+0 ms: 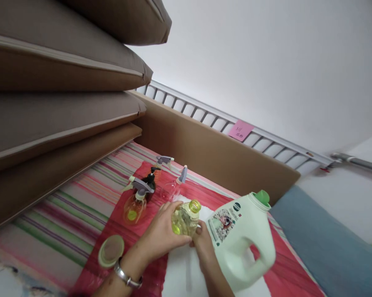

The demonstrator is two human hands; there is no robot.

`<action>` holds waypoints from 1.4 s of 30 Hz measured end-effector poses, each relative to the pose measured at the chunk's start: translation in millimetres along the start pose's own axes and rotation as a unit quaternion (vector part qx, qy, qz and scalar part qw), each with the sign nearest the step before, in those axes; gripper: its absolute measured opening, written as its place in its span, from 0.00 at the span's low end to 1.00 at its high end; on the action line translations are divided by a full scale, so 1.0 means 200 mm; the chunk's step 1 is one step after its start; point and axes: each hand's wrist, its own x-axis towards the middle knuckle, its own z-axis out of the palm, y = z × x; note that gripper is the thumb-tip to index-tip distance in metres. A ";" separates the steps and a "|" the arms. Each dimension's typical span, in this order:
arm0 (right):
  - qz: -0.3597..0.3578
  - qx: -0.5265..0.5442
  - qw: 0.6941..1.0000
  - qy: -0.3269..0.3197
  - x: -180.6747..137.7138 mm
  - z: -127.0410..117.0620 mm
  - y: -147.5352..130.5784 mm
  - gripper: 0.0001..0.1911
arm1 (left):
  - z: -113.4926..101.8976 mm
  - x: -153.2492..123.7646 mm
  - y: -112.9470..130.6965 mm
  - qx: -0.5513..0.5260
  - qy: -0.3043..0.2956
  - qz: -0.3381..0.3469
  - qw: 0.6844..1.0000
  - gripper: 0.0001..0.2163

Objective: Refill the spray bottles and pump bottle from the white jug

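Note:
My left hand is wrapped around a small clear bottle of yellowish liquid with an open yellow-green neck. My right hand presses against the same bottle from the right, fingers curled. Both hands rest over a white cloth lying on a red cloth. A large pale green detergent jug with a green cap stands right beside my right hand. A silver bracelet sits on my left wrist.
Three spray bottles and a dark pump bottle stand behind my hands. A round green lid lies to the left. A cardboard wall, stacked brown cushions, a striped cloth and a blue cushion surround the spot.

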 end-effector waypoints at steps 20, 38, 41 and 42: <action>-0.212 0.254 0.937 0.115 -0.33 -0.50 -0.59 0.12 | 0.35 -0.09 -0.20 0.022 -0.139 -0.016 0.990 0.37; -0.202 0.273 0.930 0.143 -0.22 -0.41 -0.42 0.17 | 0.37 -0.09 -0.27 0.015 -0.175 -0.048 0.983 0.40; -0.187 0.255 0.939 0.132 -0.21 -0.38 -0.36 0.19 | 0.36 -0.09 -0.26 0.020 -0.180 -0.053 0.982 0.40; -0.176 0.246 0.945 0.122 -0.21 -0.36 -0.32 0.18 | 0.36 -0.09 -0.25 0.020 -0.179 -0.055 0.982 0.40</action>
